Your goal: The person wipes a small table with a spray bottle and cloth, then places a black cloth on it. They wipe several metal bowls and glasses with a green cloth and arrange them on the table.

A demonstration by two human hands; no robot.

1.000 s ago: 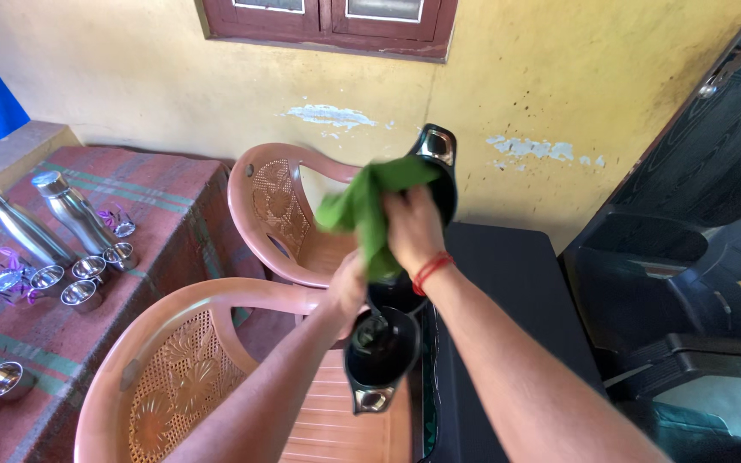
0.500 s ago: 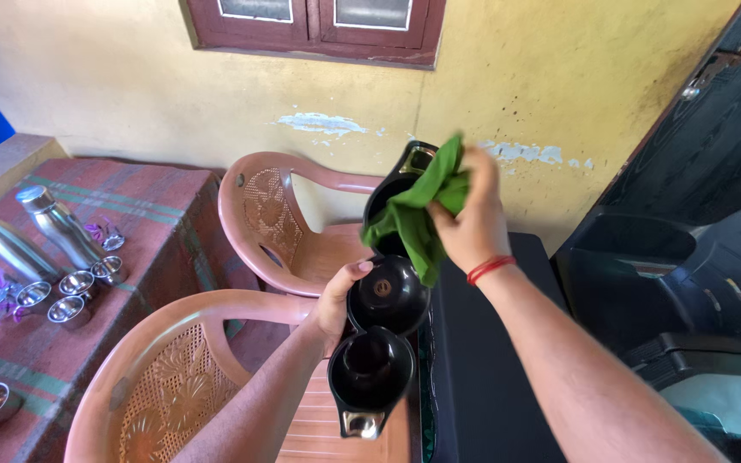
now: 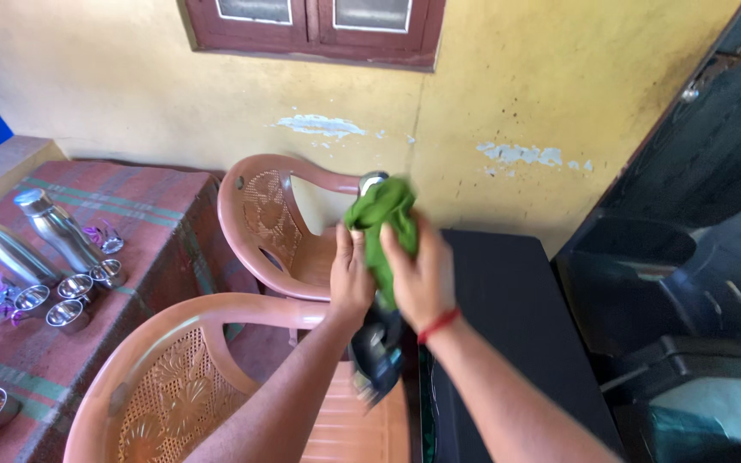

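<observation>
**Green cloth pressed on black pan, both hands engaged**

Green cloth (image 3: 381, 225) is bunched over the upper end of a black pan (image 3: 377, 353), which is held up in the air above two chairs. A small metal tip of the pan shows just above the cloth. The lower end of the pan hangs below the wrists, blurred; its detail cannot be made out.

Right hand (image 3: 418, 274): fingers curled around the cloth, pressing it onto the pan; red thread (image 3: 437, 325) on the wrist.
Left hand (image 3: 352, 279): fingers extended upward, flat against the left side of the cloth and pan; whether it grips the pan cannot be told.

Surroundings: near chair (image 3: 183, 370) and far chair (image 3: 278, 225), both pink plastic, sit under and behind the hands. A black table (image 3: 508, 317) is just right of them. At left, a striped cloth-covered bench (image 3: 143, 214) carries two steel bottles (image 3: 53, 225) and small steel cups (image 3: 69, 296). Yellow wall (image 3: 551, 77) with chipped paint behind, dark window frame (image 3: 315, 30) at top
</observation>
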